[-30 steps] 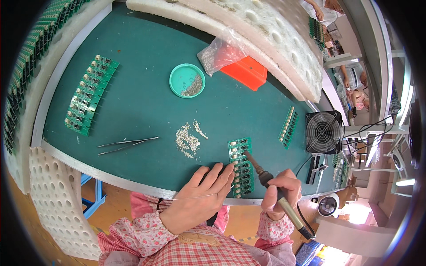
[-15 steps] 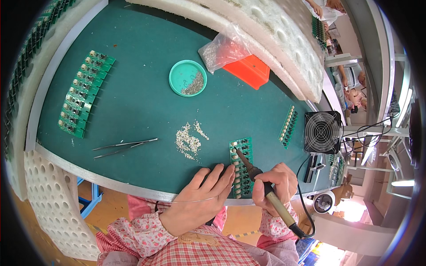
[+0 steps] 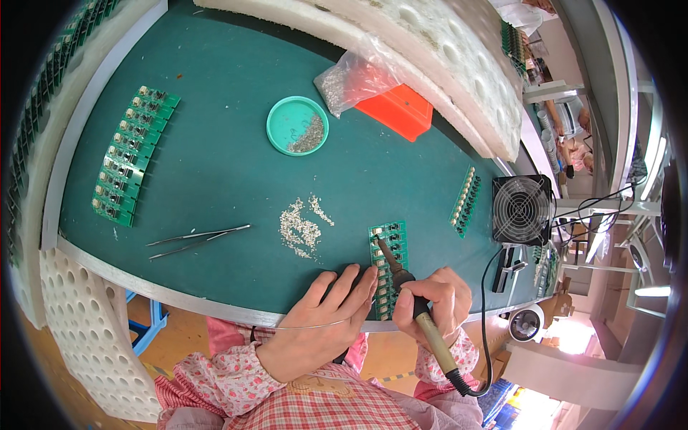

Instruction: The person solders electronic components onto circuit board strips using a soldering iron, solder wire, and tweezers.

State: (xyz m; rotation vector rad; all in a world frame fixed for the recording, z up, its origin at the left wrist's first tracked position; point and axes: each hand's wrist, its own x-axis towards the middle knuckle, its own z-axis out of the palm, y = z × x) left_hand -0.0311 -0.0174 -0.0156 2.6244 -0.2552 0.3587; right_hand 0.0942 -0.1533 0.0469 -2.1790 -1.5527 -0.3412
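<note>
My right hand [image 3: 436,302] grips a soldering iron [image 3: 408,294] with a tan handle, its tip touching the top of a green circuit board strip [image 3: 388,266] near the table's front edge. My left hand [image 3: 322,322] lies flat beside that strip, fingers reaching its left side, and holds a thin solder wire [image 3: 315,327] that curves across the hand. A small pile of loose silver parts [image 3: 301,228] lies just left of the strip.
Tweezers [image 3: 197,239] lie to the left. A round green dish [image 3: 297,126] with parts, a clear bag [image 3: 357,76] and an orange tray [image 3: 395,112] sit farther back. More board strips are at the left [image 3: 129,155] and right [image 3: 464,202]. A small fan [image 3: 522,209] stands at right.
The soldering iron's tip has moved up along the strip toward its far end, with my right hand following. My left hand stays beside the strip.
</note>
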